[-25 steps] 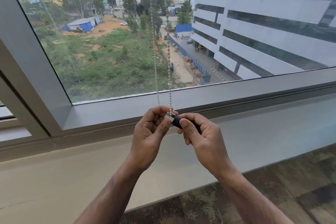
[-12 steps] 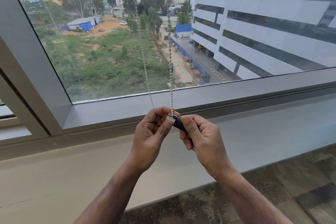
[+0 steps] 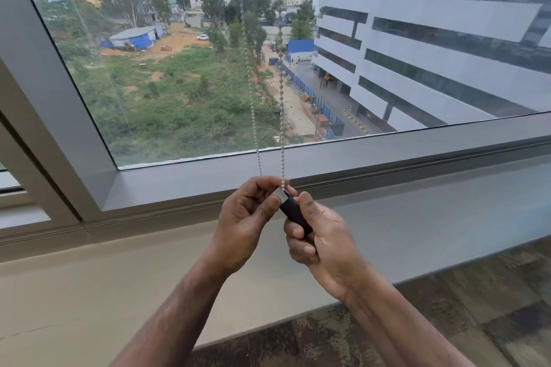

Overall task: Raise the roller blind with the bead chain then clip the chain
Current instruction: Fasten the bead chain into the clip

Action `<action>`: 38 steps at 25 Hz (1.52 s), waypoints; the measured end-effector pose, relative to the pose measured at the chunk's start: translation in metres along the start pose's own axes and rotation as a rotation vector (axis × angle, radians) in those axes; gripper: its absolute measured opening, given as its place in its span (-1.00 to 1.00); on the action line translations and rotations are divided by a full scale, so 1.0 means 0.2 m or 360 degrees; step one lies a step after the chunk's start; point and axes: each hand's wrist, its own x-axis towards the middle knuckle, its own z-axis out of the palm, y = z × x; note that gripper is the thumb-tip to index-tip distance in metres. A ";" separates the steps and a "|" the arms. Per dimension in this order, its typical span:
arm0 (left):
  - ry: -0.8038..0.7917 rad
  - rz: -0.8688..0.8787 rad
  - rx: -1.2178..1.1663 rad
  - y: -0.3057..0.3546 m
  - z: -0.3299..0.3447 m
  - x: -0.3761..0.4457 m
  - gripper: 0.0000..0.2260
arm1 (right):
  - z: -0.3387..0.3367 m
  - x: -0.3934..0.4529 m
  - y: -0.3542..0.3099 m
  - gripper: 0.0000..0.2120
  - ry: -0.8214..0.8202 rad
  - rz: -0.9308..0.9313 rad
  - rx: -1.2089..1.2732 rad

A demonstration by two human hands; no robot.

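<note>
Two strands of a pale bead chain (image 3: pixel 281 92) hang in front of the window and run down into my hands. My left hand (image 3: pixel 249 222) pinches the bottom of the chain loop at the metal tip of a black clip (image 3: pixel 293 211). My right hand (image 3: pixel 320 240) is wrapped around the clip's black body, just right of and below the left hand. The hands touch at the clip, in front of the lower window frame. The roller blind itself is out of view above.
A grey window frame (image 3: pixel 387 152) runs across the view, with a slanted mullion (image 3: pixel 50 98) at the left. Below it lies a wide beige sill (image 3: pixel 89 277). Patterned carpet (image 3: pixel 492 307) shows at the lower right. Buildings and a green plot lie beyond the glass.
The left strand of the chain swung left, then back toward the right strand. Both hands stay at the clip, barely shifted, and more of the black clip shows now.
</note>
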 end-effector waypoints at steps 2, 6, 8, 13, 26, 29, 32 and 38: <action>-0.0030 0.0000 0.0064 0.00 -0.03 -0.01 -0.78 | -0.02 0.02 0.04 -0.57 -0.0028 0.0019 -0.0082; -0.0048 0.0110 0.0699 -0.07 -0.13 -0.06 -0.79 | -0.08 0.05 0.15 -0.66 0.0040 -0.0158 -0.0730; -0.0030 0.0212 0.1015 -0.13 -0.17 -0.10 -0.75 | -0.09 0.07 0.21 -0.85 0.0031 -0.0180 -0.0989; 0.0237 0.0318 0.1424 -0.24 -0.19 -0.20 -0.72 | -0.09 0.14 0.33 -0.85 0.0232 -0.0204 -0.1375; 0.0313 0.0059 0.1234 -0.26 -0.28 -0.20 -0.69 | -0.12 0.29 0.49 -0.67 0.0170 -0.0354 -0.1582; 0.0277 -0.0040 0.1173 -0.24 -0.32 -0.19 -0.64 | -0.13 0.32 0.47 -0.84 0.0167 -0.0371 -0.1683; 0.0119 -0.0080 0.1183 -0.21 -0.39 -0.16 -0.55 | -0.13 0.35 0.44 -0.89 0.0169 -0.0364 -0.1755; 0.0141 0.0088 0.1675 0.01 -0.54 0.11 -0.70 | -0.12 0.42 0.33 -0.75 0.0026 -0.0108 -0.1984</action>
